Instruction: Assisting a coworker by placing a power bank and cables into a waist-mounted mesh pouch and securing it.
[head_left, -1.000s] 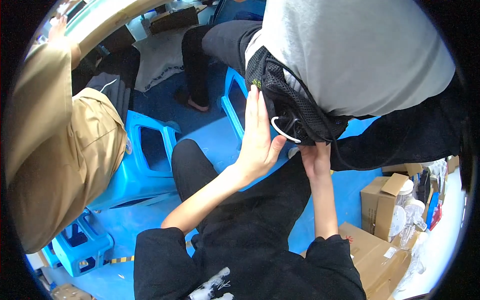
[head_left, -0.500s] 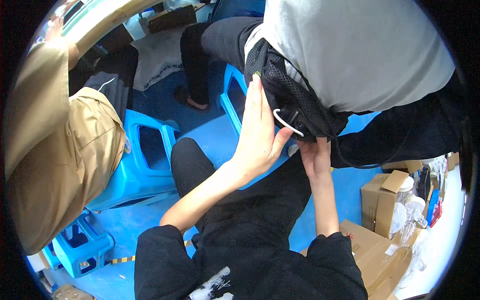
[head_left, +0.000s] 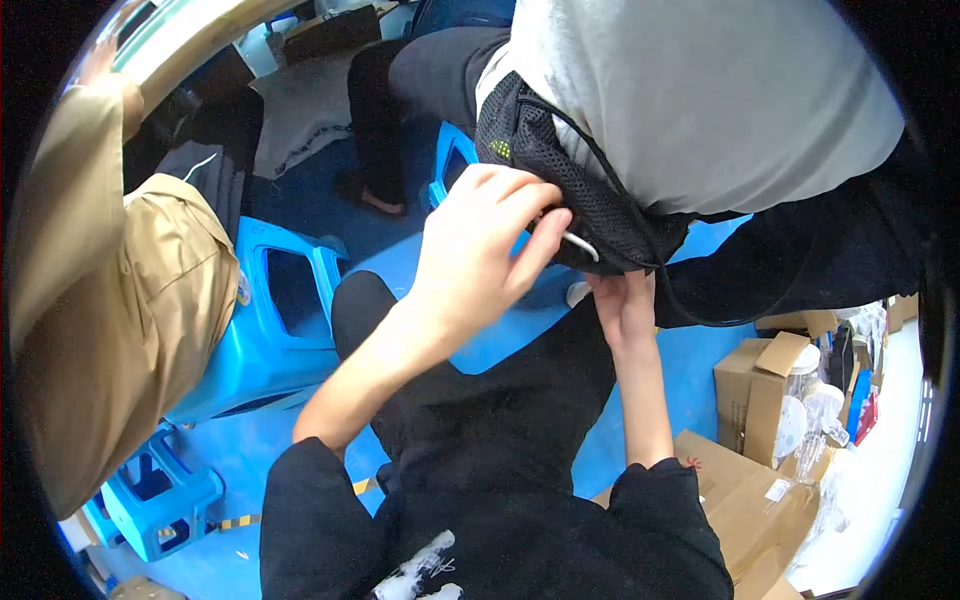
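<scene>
A black mesh waist bag (head_left: 573,172) with a small yellow-green mark hangs at the side of a person in a light grey shirt (head_left: 700,100). My left hand (head_left: 480,240) is closed at the bag's near left edge, thumb and fingertips brought together. What lies between them is hidden. A short stretch of white cable (head_left: 581,246) curves out of the bag right beside my left thumb. From below, my right hand (head_left: 626,308) holds the bag's lower end, palm turned up, its fingertips out of sight under the mesh. A thin black cord (head_left: 690,315) loops down by the bag.
To the left stand blue plastic stools (head_left: 290,300) and a person in tan clothing (head_left: 150,290). Cardboard boxes (head_left: 745,385) and clear plastic containers lie at the right. My knees are close beneath the bag. A cloth sack (head_left: 300,120) lies on the floor farther back.
My left hand was stretched out flat along the bag; now it has drawn back and its fingers have curled in at the edge. Less white cable shows. The right hand stays underneath.
</scene>
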